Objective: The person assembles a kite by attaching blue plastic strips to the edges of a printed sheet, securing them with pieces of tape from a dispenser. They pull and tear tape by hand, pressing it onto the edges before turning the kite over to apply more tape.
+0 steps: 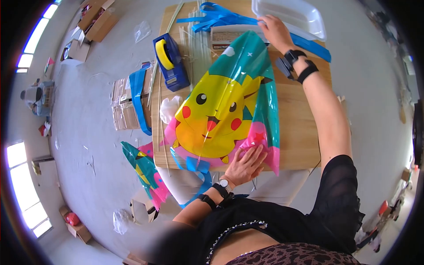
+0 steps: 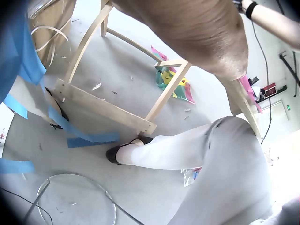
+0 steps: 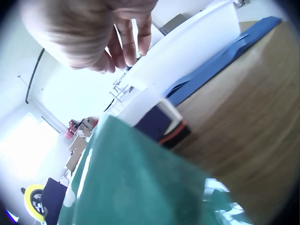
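Observation:
A kite-like plastic sheet with a yellow cartoon face (image 1: 216,110) lies over the wooden table (image 1: 304,128), its teal tip toward the far edge. My left hand (image 1: 246,165) rests with fingers spread on its pink lower corner. Beyond the teal tip, my right hand (image 1: 277,34) is raised near the white tray (image 1: 293,17) and the blue ribbons (image 1: 221,17). In the right wrist view the right hand (image 3: 93,33) hangs above the teal sheet (image 3: 136,178) with fingers loosely bent, and nothing shows in them.
A blue tape dispenser (image 1: 176,73) with yellow tape and thin clear sticks (image 1: 198,48) lie on the table's left. Left of the table stands a cardboard box (image 1: 126,104) with blue ribbon over it. Another colourful sheet (image 1: 145,172) hangs low at the left. Wooden stool legs (image 2: 103,108) stand below.

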The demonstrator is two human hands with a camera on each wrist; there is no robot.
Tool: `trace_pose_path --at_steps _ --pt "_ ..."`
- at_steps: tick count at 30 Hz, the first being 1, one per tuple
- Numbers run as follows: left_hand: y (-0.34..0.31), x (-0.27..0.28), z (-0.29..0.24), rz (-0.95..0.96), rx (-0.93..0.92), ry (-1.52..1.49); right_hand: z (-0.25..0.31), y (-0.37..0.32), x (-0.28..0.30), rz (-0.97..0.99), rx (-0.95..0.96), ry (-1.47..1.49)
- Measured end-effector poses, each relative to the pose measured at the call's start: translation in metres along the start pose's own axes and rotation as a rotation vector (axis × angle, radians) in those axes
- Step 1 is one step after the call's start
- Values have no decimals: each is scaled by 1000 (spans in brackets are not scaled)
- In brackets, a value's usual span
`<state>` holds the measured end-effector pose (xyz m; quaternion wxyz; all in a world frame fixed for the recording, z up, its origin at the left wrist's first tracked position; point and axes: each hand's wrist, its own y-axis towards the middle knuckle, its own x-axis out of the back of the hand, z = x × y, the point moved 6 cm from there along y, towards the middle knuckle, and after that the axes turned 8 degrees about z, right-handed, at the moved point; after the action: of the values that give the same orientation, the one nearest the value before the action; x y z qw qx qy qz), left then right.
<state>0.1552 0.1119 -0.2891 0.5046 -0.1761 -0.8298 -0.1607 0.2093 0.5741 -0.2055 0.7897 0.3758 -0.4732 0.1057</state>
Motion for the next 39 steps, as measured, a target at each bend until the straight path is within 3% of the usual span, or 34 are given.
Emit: trace_pose_path --at_steps 2,8,10,12,14,20,23,39 --pt "0 0 1 -3 -9 -27 20 26 -28 26 87 -13" --pt "0 2 7 -6 -1 -77 39 81 -98 199 -2 -194" --pt "-1 2 8 0 -14 -96 39 91 -108 147 14 -236" --pt "-2 -1 9 13 -4 -105 30 98 -122 295 52 -480" --pt "-3 -1 9 8 -26 -92 17 103 -133 299 48 -596" --pt "-5 1 10 35 -54 -108 -14 118 -135 322 -38 -404" --pt "-5 1 10 7 -44 -101 17 131 -75 51 -133 -275" --pt "-11 4 0 -59 -38 -55 81 158 98 -130 19 -13"
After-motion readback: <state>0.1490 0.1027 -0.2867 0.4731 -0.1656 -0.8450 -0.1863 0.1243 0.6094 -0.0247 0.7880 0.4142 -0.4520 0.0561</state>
